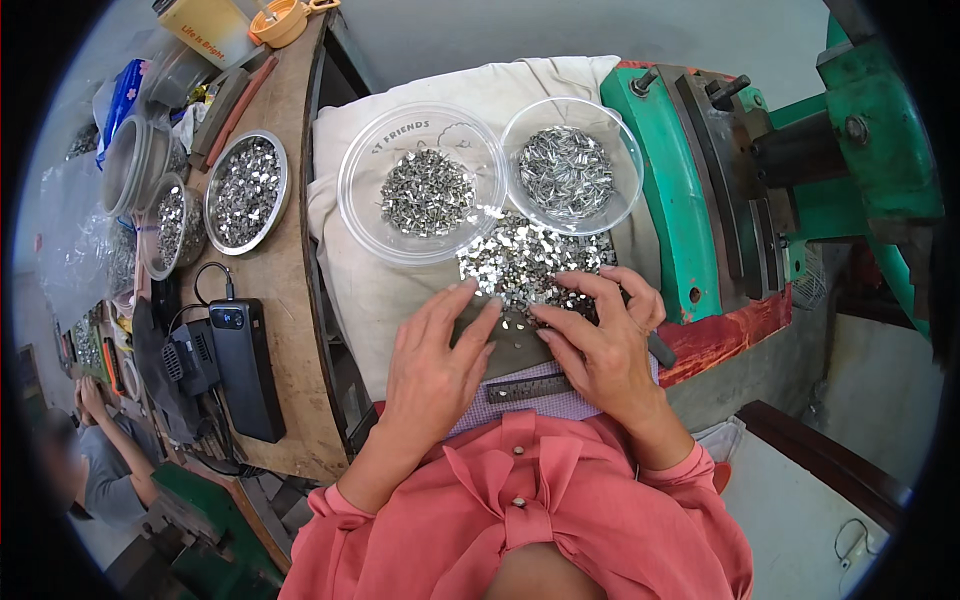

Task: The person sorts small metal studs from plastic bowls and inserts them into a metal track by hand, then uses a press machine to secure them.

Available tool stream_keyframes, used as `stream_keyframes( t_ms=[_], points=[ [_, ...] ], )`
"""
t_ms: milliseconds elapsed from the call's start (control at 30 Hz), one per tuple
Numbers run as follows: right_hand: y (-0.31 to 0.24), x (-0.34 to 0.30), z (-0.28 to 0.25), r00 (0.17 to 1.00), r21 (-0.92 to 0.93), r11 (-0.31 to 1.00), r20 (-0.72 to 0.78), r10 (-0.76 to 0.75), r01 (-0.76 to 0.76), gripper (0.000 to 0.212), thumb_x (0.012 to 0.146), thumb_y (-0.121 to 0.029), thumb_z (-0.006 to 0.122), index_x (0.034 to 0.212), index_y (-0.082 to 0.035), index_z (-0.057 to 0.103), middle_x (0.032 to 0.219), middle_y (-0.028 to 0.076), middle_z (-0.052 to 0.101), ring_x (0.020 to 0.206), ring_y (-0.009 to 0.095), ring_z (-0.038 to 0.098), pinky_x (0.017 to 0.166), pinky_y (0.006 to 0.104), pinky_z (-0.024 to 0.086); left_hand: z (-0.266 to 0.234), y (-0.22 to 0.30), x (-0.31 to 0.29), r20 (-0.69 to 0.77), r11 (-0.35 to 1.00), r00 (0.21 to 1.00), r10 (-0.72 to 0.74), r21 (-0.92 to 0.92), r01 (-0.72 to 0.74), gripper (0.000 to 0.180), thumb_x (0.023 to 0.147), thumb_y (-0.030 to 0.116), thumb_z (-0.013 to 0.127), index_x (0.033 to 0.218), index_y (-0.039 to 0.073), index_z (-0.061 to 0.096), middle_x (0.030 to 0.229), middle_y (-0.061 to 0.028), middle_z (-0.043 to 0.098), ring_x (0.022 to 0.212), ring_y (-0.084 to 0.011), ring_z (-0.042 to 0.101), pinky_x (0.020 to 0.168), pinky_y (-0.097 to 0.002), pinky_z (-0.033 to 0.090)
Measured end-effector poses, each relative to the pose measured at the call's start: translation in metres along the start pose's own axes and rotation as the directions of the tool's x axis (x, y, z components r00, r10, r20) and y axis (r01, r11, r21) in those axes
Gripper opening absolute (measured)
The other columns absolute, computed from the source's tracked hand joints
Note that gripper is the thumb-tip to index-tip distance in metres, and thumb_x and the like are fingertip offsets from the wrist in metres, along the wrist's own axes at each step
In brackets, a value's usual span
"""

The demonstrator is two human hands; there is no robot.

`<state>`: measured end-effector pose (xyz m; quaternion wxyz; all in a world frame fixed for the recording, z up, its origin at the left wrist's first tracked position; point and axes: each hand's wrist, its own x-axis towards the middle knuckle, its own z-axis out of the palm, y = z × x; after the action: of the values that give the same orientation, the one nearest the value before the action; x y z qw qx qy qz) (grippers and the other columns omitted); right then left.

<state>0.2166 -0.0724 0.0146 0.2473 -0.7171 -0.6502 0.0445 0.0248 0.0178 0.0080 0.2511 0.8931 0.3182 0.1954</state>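
Plain grey wall [480,35], wooden table [292,350]

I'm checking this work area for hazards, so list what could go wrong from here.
The loose metal pieces might nick the bare left hand and right hand if their edges are sharp. Stray pieces could also drop into the uncovered left tub or right tub just beyond them.

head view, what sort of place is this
Likely a small metalworking shop: a heavy green metal machine, a heap of small silvery metal pieces and round clear plastic tubs of similar bits.
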Motion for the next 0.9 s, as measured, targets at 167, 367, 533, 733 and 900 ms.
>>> stream_keyframes(
  t_ms=[167,367,533,733,900],
  points=[
    [0.001,-0.002,0.001,1.000,0.022,1.000,-0.007,0.005,-0.005,0.025,0.075,-0.018,0.079,0.099,-0.023,0.076,0.126,-0.002,0.060,0.124,0.028,0.043,0.097,0.0458,0.025,0.006,0.000,-0.006,0.004,0.998,0.999,0.037,0.051,-0.037,0.043,0.077,0.004,0.073,0.119,0.011,0.068,0.129,-0.0131,0.058,0.122,-0.0335,0.056,0.097,-0.0449,0.044],
    [0.004,0.000,0.002,1.000,0.048,0.999,-0.020,-0.018,0.019,0.020,0.073,-0.018,0.080,0.092,-0.023,0.075,0.126,-0.002,0.060,0.124,0.029,0.043,0.097,0.0457,0.025,0.002,-0.003,-0.016,-0.038,0.998,0.999,-0.033,-0.048,0.032,0.030,0.075,0.000,0.073,0.104,0.006,0.069,0.123,-0.0147,0.061,0.112,-0.0350,0.060,0.091,-0.0435,0.048],
    [0.003,0.005,0.000,1.000,0.041,0.999,-0.003,-0.024,0.024,0.021,0.070,-0.017,0.083,0.089,-0.023,0.076,0.125,-0.002,0.062,0.125,0.030,0.044,0.103,0.0432,0.024,0.006,0.000,-0.008,-0.108,0.991,0.988,-0.110,-0.085,0.101,0.025,0.075,0.002,0.075,0.099,0.004,0.068,0.114,-0.0143,0.062,0.100,-0.0335,0.061,0.084,-0.0421,0.049],
    [0.004,0.010,0.000,0.999,0.031,0.999,-0.003,-0.045,0.045,0.019,0.072,-0.017,0.082,0.088,-0.023,0.075,0.125,-0.002,0.061,0.126,0.030,0.044,0.102,0.0436,0.024,0.011,0.007,0.007,-0.138,0.995,0.985,-0.101,-0.005,0.101,0.023,0.072,0.000,0.077,0.093,0.003,0.067,0.107,-0.0129,0.062,0.092,-0.0322,0.060,0.077,-0.0407,0.049],
    [0.004,0.018,0.002,0.994,0.009,0.994,0.002,-0.110,0.110,0.017,0.072,-0.018,0.080,0.088,-0.019,0.074,0.125,-0.001,0.060,0.125,0.029,0.043,0.099,0.0449,0.027,0.010,0.008,0.008,-0.147,0.995,0.984,-0.099,0.014,0.102,0.023,0.071,0.001,0.078,0.090,0.004,0.066,0.103,-0.0117,0.062,0.090,-0.0310,0.059,0.077,-0.0405,0.047]
  ],
)
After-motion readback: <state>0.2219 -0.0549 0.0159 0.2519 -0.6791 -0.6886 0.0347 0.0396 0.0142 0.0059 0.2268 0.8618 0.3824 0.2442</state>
